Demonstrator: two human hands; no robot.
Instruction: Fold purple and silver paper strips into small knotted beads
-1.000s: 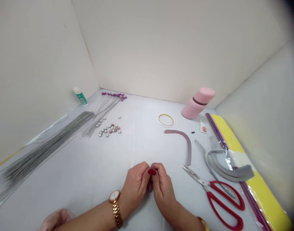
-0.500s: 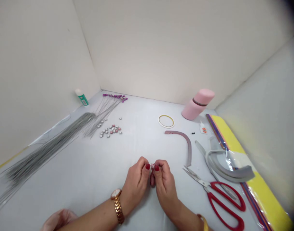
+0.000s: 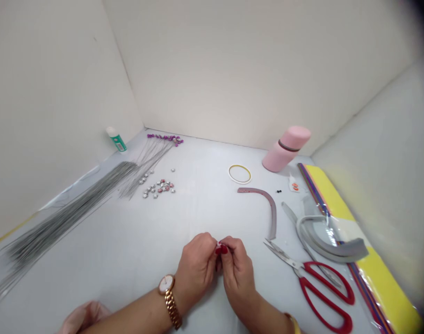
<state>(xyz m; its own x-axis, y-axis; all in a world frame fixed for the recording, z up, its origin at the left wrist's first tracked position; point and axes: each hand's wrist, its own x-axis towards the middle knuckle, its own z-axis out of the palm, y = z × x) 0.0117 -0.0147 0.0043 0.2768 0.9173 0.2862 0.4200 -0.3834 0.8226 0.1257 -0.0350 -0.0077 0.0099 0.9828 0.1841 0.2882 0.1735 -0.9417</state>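
Closer together than before, the thumbs of the left hand (image 3: 197, 262) and right hand (image 3: 237, 269) now nearly cover the small pale piece (image 3: 218, 244) that shows more plainly between them in the earlier frame. Both hands are narrowed to a pinch, holding it between their fingertips above the near part of the worktop (image 3: 201, 204). Small folded stars (image 3: 167, 188) lie beyond the left hand, near the bundle of thin grey wires (image 3: 76, 204). Right of the right hand, red-handled scissors (image 3: 295, 265) lie with parted blades, their tips beside the curved strip (image 3: 271, 208).
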